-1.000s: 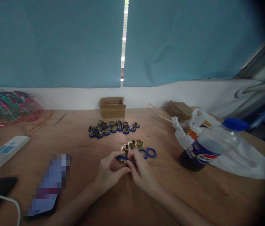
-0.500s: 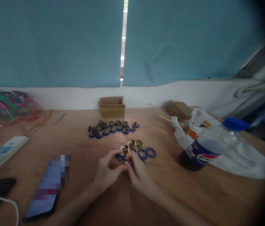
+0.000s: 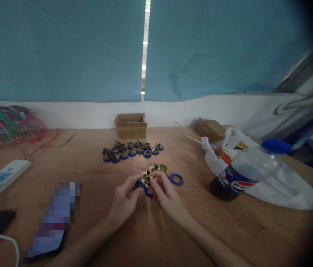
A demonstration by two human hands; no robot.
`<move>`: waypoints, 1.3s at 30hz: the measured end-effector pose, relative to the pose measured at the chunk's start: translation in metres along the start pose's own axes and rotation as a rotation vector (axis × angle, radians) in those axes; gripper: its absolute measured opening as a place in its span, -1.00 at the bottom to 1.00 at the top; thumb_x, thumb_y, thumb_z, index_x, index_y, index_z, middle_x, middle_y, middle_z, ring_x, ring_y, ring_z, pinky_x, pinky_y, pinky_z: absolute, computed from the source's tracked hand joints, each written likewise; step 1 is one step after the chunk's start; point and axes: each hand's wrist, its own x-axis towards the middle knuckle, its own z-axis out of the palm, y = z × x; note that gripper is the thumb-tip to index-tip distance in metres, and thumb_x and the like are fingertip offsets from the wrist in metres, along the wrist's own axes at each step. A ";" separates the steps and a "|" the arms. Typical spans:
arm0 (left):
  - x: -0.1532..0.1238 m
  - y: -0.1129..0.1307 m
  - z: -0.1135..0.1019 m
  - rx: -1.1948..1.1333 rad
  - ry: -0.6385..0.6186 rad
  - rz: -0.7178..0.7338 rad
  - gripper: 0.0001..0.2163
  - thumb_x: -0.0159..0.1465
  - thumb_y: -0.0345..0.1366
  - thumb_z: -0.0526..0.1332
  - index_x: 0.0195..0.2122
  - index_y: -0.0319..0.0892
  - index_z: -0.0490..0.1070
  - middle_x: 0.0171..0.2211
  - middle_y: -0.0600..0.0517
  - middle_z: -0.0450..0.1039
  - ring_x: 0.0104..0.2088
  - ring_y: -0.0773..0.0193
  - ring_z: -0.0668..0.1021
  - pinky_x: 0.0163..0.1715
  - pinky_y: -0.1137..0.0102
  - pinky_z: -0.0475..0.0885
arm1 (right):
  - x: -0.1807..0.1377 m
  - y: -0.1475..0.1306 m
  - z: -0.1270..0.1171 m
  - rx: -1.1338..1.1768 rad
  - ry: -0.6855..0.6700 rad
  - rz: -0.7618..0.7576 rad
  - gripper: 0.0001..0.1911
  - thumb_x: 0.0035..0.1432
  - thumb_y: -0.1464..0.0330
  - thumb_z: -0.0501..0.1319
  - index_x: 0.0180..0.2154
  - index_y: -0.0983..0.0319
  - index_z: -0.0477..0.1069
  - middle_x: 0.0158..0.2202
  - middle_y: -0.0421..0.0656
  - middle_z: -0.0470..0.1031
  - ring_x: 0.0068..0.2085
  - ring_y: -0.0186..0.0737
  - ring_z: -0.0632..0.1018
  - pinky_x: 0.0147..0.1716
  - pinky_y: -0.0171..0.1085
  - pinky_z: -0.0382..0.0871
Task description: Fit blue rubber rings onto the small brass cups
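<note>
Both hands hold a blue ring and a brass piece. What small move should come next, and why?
Probably press the blue ring fully around the brass piece: left hand and right hand pinch both, the ring hangs partly off, and the pieces in the far rows sit in blue rings.

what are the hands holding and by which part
The left hand and right hand together pinch a blue ring by its rim, a brass piece against it.
</note>
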 end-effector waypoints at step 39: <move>0.003 -0.003 -0.003 0.096 0.172 0.068 -0.95 0.28 -0.31 0.16 -0.28 -0.15 0.30 -0.22 0.00 0.39 -0.22 0.27 0.51 -0.22 0.39 0.43 | 0.008 0.004 -0.004 0.461 -0.249 0.336 -0.63 0.07 0.12 0.29 -0.39 0.19 0.17 -0.66 -0.43 0.19 -0.73 -0.54 0.16 -0.76 -0.49 -0.01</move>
